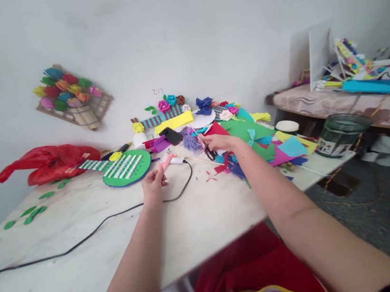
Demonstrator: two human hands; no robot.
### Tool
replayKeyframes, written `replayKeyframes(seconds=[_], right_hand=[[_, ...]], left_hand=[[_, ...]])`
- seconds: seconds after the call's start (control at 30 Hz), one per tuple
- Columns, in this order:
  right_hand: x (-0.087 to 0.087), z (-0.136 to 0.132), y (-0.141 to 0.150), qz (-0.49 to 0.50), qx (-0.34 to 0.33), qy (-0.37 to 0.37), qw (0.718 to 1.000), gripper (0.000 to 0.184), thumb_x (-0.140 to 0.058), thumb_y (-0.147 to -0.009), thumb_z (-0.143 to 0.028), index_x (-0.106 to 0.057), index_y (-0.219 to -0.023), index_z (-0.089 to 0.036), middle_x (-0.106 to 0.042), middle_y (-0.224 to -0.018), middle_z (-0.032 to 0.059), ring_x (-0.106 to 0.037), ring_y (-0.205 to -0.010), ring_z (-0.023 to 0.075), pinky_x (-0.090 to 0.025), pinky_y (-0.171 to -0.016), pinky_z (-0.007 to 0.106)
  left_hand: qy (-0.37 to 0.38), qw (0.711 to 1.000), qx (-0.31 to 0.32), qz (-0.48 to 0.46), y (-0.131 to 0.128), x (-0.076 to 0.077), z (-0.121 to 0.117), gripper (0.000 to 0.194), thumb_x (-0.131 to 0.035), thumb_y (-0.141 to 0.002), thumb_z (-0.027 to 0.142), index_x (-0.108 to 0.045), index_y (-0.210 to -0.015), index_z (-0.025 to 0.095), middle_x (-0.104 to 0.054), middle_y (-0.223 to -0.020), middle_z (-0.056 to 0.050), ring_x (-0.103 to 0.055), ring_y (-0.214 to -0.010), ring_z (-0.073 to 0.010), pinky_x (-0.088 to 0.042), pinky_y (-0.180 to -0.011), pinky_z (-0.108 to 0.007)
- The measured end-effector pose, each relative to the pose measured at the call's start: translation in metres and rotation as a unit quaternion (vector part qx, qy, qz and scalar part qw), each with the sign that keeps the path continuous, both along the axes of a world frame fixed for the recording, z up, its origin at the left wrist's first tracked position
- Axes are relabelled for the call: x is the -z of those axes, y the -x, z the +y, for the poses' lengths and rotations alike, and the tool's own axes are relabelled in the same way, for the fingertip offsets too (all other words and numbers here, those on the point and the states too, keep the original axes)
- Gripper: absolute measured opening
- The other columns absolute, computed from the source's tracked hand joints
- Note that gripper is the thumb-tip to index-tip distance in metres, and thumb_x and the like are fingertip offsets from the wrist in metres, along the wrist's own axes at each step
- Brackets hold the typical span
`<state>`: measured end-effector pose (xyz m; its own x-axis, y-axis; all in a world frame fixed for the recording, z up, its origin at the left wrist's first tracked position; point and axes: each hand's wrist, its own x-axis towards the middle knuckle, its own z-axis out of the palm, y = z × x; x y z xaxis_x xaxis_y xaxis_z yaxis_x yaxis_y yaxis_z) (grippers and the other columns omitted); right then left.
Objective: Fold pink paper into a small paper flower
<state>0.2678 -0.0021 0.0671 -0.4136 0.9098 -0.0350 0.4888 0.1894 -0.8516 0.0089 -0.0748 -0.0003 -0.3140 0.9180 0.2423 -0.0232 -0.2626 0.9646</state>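
Observation:
Pinched in my left hand [153, 182] is a small strip of pink paper [166, 161], its tip pointing up and right. Just beyond it lies a white corded tool [177, 160] with a black cable [109, 217]. My right hand [220, 143] has its fingers closed on black-handled scissors [211, 153], whose blades point away toward a tangle of purple yarn [191, 140]. Beside that hand is a heap of coloured paper, with a green sheet [245, 129] on top. Left of my left hand lies a green paper guitar shape [126, 168] with white strips.
Behind my hands are a black phone [171, 136], a yellow paper block [174, 123] and paper flowers [164, 106]. A red plastic bag [56, 159] lies at left, near green paper leaves [33, 215]. A glass jar [341, 134] stands at the right table edge.

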Motion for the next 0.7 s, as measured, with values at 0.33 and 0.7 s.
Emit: replayKeyframes(seconds=[0.33,0.7], right_hand=[[0.004,0.005,0.004,-0.177,0.032,-0.028,0.983,0.02,-0.055,-0.068,-0.034,-0.056,-0.068,-0.014,-0.051,-0.058,0.0002,-0.044,-0.049,0.0093,-0.033,-0.045,0.022],[-0.021,-0.009,-0.001,-0.346,-0.038,-0.004,0.937,0.01,-0.06,-0.061,-0.018,-0.06,-0.069,-0.012,-0.054,-0.057,0.0016,-0.047,-0.046,0.0104,-0.037,-0.046,0.023]], left_hand=[[0.002,1.0,-0.003,-0.006,0.001,0.001,0.001,0.036,-0.067,-0.062,0.047,-0.054,-0.06,0.013,-0.049,-0.05,0.003,-0.04,-0.041,-0.0053,-0.045,-0.043,-0.02],[0.005,1.0,-0.002,-0.004,0.001,0.001,0.0,0.037,-0.066,-0.064,0.049,-0.054,-0.06,0.014,-0.048,-0.05,0.004,-0.04,-0.042,-0.0052,-0.044,-0.043,-0.019]])
